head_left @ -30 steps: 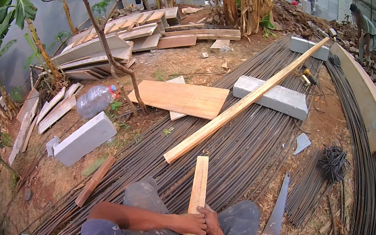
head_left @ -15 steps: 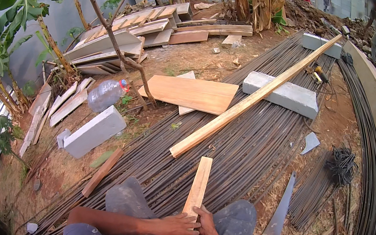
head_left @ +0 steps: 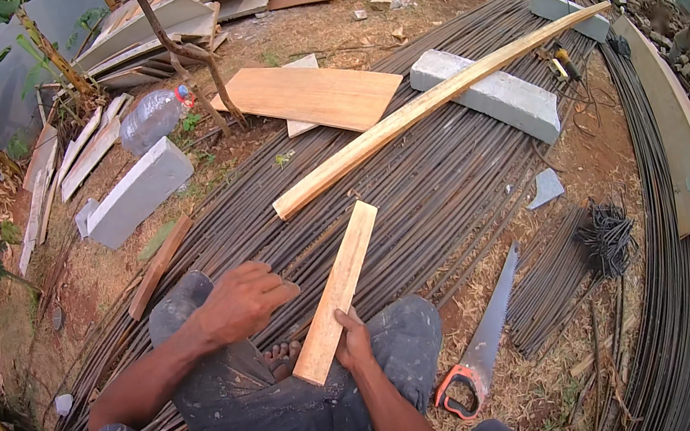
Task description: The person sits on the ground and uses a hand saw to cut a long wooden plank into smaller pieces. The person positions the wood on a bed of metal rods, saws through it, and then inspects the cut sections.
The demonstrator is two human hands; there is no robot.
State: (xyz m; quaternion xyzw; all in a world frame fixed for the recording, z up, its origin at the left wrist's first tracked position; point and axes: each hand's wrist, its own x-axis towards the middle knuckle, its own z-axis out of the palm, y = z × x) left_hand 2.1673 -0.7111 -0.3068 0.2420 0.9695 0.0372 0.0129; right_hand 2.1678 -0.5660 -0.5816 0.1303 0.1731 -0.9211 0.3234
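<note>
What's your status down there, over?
Right bare hand gripping short, flat, pale wooden board. Left bare hand curled, off it. Orange-handled metal handsaw on ground, right, clear of board.

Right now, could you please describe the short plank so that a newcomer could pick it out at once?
Start at the long beam slanting over the dark rods. Below its near end, the seated person's right hand grips the short plank. Pale like the beam but far shorter, it is held, while the beam lies across a concrete block.
</note>
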